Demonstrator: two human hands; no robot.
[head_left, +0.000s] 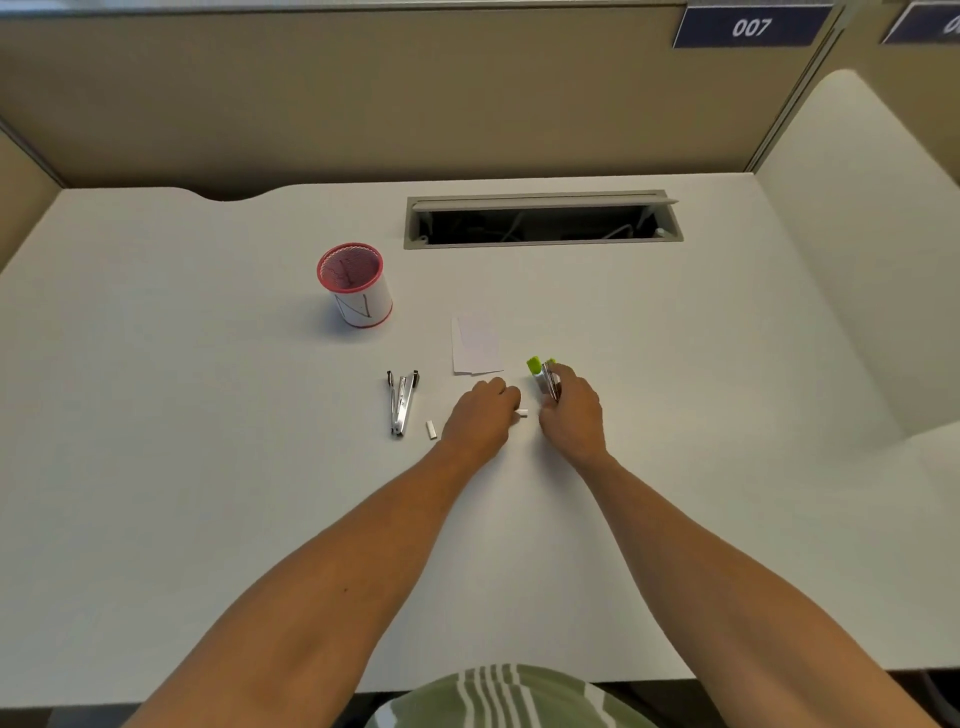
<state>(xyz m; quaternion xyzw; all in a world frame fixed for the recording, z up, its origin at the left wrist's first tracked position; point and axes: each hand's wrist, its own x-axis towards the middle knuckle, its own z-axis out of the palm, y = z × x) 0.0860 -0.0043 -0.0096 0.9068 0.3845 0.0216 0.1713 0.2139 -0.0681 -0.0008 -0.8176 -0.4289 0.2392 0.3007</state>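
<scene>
Green-tipped silver metal stapler (542, 373) is up off the bench (208, 415), just right of centre, green end pointing away from the person. Right hand (571, 410) has its fingers wrapped round the body. It looks swung open, but the hand hides the hinge.

Small white bar (522, 413), probably a staple strip, sticks out of the left hand (483, 410), pinched in curled fingers. Its free end points at the right hand, near the stapler but not touching it.

Judgement: this is a staple reload, strip about to go into the channel. To do it well:
- Steady the right wrist on the bench with the channel facing up, so the left hand can see the slot.
- Keep the pinch light and near the back end; a strip like that snaps if squeezed mid-span.
- Line the strip up with the rail first, then slide it in. Don't drop it at an angle.
- Legs down. Can't read the orientation from here, so check before seating.

Around it: second small white bar (431, 429) lies loose left of the left hand, a spare. Plain silver stapler (401, 404) lies splayed open just beyond that. Small stack of white paper slips (475, 345) sits behind the hands. Red mesh pen cup with a white paper wrap (356, 286) stands further back left, well clear.
</scene>
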